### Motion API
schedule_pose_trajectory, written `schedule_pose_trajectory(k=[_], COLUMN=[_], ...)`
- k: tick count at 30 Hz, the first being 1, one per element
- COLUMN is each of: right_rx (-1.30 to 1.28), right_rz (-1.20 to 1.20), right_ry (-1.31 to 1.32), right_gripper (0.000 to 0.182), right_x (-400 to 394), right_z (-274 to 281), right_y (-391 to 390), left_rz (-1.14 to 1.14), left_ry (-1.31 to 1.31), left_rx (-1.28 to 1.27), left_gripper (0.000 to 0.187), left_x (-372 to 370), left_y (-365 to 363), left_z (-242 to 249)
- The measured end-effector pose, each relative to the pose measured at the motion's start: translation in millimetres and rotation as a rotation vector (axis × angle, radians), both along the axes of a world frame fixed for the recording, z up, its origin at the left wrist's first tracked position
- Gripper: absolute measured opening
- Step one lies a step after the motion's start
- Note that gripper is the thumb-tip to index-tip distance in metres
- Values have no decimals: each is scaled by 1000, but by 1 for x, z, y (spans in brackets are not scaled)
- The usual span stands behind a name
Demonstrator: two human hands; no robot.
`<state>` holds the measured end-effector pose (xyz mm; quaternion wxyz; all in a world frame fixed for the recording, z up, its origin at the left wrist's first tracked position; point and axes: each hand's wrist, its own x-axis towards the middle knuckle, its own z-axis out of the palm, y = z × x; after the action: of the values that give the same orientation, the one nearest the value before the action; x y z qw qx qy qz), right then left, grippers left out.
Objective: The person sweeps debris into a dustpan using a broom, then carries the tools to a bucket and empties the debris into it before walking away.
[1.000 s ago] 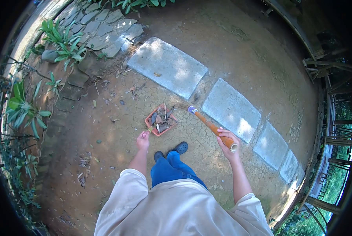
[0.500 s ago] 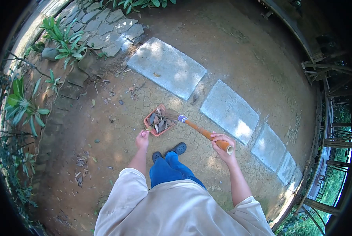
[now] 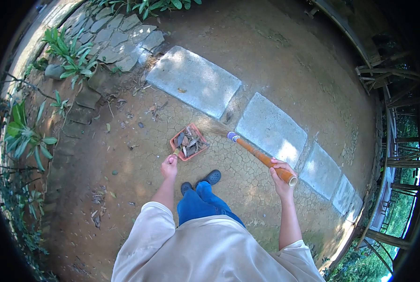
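Broom (image 3: 258, 152) gripped by right hand (image 3: 281, 177), dustpan (image 3: 196, 153) clutched by left hand (image 3: 169, 165); mid-sweep I'd guess, bristles (image 3: 218, 128) kinda blurry. Next stroke wants dustpan steady.

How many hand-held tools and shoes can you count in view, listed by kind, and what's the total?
Orange-brown, tube-handled bristle broom, in the right hand: 1
Orange, roughly square, plastic-looking dustpan, in the left hand: 1
Dark, round-toed, rubbery-looking clogs: 2
Total: 4
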<state>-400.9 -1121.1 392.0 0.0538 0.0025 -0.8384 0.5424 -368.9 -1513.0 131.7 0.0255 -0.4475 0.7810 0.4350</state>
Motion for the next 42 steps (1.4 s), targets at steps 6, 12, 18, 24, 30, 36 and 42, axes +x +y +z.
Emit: schedule_pose_trajectory(k=[6, 12, 18, 24, 30, 36, 42], right_rx=[40, 122, 225, 316, 234, -7, 49], right_rz=[-121, -158, -100, 26, 70, -98, -53], right_ry=[17, 87, 214, 201, 99, -22, 53], right_gripper=[15, 14, 15, 15, 13, 12, 15], right_x=[-14, -58, -119, -139, -99, -66, -49], right_z=[-25, -51, -94, -126, -91, -41, -22], right_y=[22, 36, 38, 37, 33, 54, 44], left_rz=[-20, 14, 0, -51, -111, -210, -216], left_ry=[51, 38, 60, 30, 5, -56, -69], left_rx=[53, 110, 106, 95, 36, 15, -5], left_gripper=[44, 44, 45, 44, 45, 45, 44], left_x=[-20, -36, -49, -59, -64, -72, -62], left_y=[10, 28, 40, 39, 32, 27, 25], left_z=[-26, -38, -49, -46, -35, -35, -31])
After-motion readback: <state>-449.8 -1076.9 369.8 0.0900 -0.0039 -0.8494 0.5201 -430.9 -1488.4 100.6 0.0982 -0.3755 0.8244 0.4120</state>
